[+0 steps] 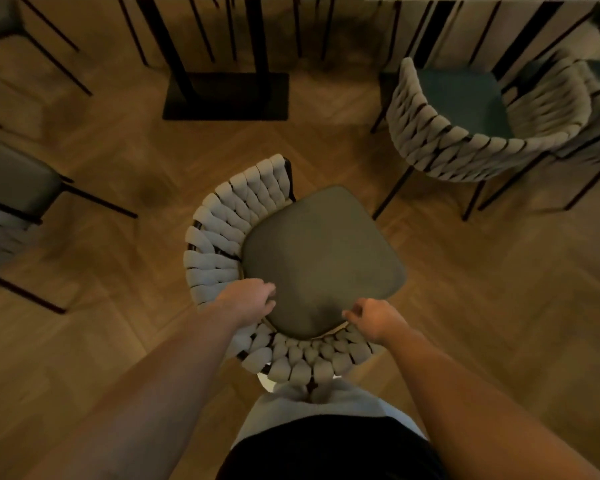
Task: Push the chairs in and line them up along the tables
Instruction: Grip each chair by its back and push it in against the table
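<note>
In the head view the chair (291, 258) with a woven back and a grey seat (321, 258) stands in the middle of the wood floor (499, 306), its open front turned toward 1 o'clock, well apart from the table base (226, 95) at 11 o'clock. The left hand (248, 299) grips the back rim at 8 o'clock of the seat with curled fingers, and the right hand (374, 320) grips the rim at 5 o'clock. A second chair (478, 123) stands at 2 o'clock and a third (11, 202) at 9 o'clock.
</note>
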